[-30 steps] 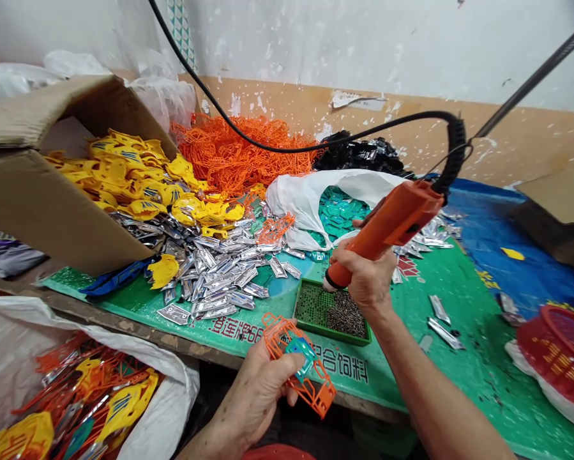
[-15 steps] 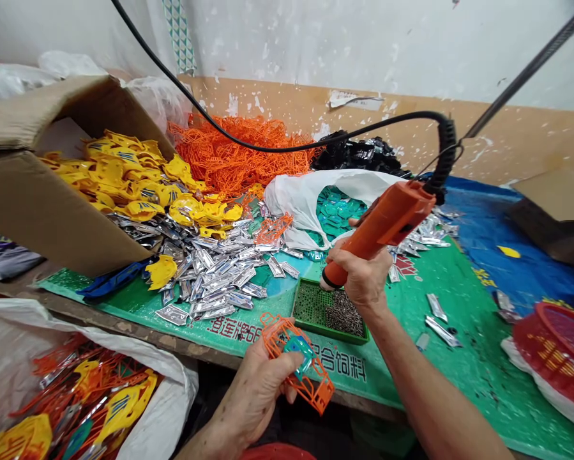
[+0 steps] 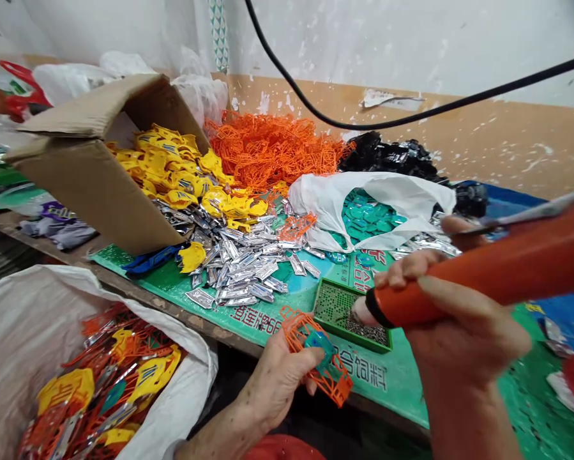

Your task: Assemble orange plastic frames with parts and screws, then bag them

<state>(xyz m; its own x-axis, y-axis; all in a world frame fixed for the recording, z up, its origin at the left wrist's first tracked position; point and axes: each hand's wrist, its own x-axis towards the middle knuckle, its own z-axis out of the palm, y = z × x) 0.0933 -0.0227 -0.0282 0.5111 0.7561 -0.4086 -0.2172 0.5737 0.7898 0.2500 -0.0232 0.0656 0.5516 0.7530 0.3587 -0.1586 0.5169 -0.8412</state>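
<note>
My left hand (image 3: 279,377) grips an orange plastic frame (image 3: 337,380) with a teal piece (image 3: 321,342) set in it, held low in front of the table edge. My right hand (image 3: 452,319) is wrapped round an orange electric screwdriver (image 3: 497,271), its tip over the green screw tray (image 3: 327,305) that holds small dark screws (image 3: 375,333). The tool lies nearly level, pointing left. A black cable (image 3: 344,121) runs overhead across the back.
A tipped cardboard box (image 3: 83,172) spills yellow parts (image 3: 181,169). Silver parts (image 3: 241,265), an orange frame pile (image 3: 272,147), black parts (image 3: 392,156) and a white bag of teal pieces (image 3: 370,214) cover the green mat (image 3: 401,383). A white sack of finished pieces (image 3: 99,390) sits lower left.
The view has swung left and closer. My right hand with the screwdriver has come toward the camera and lowered to near level. My left hand keeps its hold on the frame.
</note>
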